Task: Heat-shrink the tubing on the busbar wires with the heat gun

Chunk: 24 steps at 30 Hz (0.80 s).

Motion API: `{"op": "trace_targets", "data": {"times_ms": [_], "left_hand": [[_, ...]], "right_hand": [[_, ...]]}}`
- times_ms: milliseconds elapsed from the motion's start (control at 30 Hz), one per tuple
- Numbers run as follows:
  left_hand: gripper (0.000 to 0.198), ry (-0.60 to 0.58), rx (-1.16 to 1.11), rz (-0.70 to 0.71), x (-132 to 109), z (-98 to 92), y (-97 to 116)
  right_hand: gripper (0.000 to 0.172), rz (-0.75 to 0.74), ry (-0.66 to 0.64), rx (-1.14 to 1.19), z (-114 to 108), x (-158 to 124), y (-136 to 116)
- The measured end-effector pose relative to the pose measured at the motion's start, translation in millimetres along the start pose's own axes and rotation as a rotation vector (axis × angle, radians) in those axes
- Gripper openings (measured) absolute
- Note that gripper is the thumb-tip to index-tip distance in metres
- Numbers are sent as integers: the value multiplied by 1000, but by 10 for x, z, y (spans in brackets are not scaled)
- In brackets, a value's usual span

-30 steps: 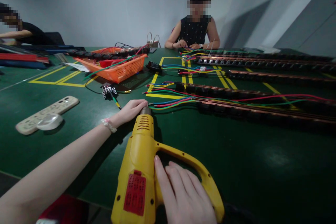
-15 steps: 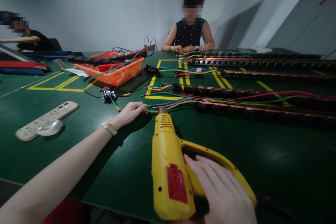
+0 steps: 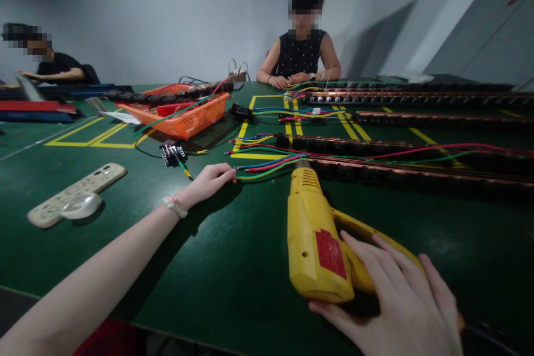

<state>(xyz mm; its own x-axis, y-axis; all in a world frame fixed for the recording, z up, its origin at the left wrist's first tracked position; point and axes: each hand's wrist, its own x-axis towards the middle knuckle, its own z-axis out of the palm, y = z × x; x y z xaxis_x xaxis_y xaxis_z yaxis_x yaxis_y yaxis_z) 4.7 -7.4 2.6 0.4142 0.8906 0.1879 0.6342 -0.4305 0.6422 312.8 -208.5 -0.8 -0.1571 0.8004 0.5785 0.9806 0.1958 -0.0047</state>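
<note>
The green desk point(image 3: 233, 256) bears yellow lines point(image 3: 254, 156). A pale oblong strip point(image 3: 104, 173) lies at the near left, a tape roll point(image 3: 83, 207) just beside it. Farther back sits an orange basket point(image 3: 200, 123). Long dark bars point(image 3: 417, 172) extend along the right, coloured wires point(image 3: 269, 167) trailing from their left ends.

Yellow heat gun point(image 3: 308, 222), red panel point(image 3: 331, 254), nozzle point(image 3: 302, 164) pointing forward, just beside multicoloured wires point(image 3: 267, 168)
</note>
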Motion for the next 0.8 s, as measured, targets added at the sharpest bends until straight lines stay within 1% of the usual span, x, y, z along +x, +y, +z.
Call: {"op": "trace_targets", "data": {"times_ms": [133, 333, 500, 633, 800], "left_hand": [[48, -8, 23, 0, 1, -1, 0], [47, -14, 40, 10, -4, -5, -8], [45, -8, 41, 15, -2, 2, -9], [43, 2, 44, 15, 1, 9, -2], [46, 7, 21, 1, 9, 22, 16]], "right_hand": [[77, 38, 5, 2, 6, -40, -16], [76, 1, 5, -8, 31, -16, -25], [76, 2, 17, -17, 21, -26, -73], [76, -46, 9, -22, -20, -43, -143], [81, -119, 29, -1, -54, -45, -257]]}}
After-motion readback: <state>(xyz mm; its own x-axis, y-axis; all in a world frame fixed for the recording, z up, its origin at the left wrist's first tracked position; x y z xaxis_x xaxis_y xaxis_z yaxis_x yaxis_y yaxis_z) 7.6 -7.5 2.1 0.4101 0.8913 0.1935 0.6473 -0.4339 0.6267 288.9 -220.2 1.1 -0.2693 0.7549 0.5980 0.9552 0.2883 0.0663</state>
